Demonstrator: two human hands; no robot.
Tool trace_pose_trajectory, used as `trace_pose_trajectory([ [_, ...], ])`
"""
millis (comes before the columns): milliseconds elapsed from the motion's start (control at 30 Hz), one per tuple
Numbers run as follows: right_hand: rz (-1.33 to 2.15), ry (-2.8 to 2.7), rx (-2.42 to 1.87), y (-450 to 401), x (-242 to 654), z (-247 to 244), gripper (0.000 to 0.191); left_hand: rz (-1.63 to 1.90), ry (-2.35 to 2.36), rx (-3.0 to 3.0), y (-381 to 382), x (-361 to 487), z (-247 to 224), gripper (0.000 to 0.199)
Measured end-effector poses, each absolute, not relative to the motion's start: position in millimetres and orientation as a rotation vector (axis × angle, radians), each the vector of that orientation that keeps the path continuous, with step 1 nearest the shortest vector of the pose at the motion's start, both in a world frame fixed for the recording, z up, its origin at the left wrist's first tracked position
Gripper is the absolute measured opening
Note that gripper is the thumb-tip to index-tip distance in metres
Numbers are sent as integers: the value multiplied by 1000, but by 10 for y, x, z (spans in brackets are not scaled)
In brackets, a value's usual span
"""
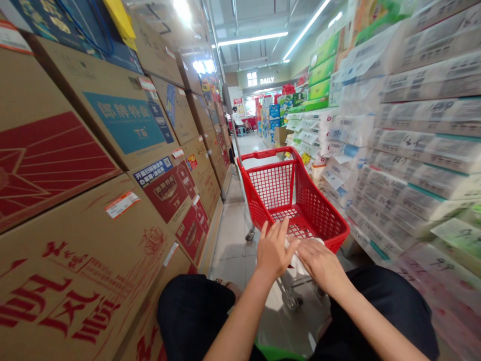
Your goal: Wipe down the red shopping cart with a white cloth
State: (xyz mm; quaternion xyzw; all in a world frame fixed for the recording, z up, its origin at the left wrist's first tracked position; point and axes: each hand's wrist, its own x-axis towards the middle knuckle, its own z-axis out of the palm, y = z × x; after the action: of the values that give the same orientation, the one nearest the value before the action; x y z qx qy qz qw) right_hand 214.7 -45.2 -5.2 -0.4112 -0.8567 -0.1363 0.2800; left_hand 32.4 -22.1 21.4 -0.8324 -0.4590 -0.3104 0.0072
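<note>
A red plastic shopping cart with mesh walls stands in front of my knees. My left hand is at the cart's near rim, its fingers stretched forward and apart. Beside it, my right hand lies over a white cloth or tissue, pressing it against the near rim. Most of the white piece is hidden under that hand, and its exact kind is unclear. The fingertips of the two hands almost meet. Inside, the cart's basket shows only its red grid floor.
Stacked cardboard cartons rise close on the left. On the right stand tall piles of wrapped paper packs, blurred near the edge. A tiled aisle runs ahead, with a seated person far down it. A metal pole stands left of the cart.
</note>
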Motion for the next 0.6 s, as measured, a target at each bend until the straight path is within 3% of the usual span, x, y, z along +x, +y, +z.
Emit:
trace_pose_trajectory([
  [433,-390,-2255,-1239,-380,3011,-89,39,-922,-1419,-2650,-266,175,201,49],
  [600,-403,-2209,-1252,-507,2591,-168,50,-929,-1473,-2548,-380,511,106,73],
])
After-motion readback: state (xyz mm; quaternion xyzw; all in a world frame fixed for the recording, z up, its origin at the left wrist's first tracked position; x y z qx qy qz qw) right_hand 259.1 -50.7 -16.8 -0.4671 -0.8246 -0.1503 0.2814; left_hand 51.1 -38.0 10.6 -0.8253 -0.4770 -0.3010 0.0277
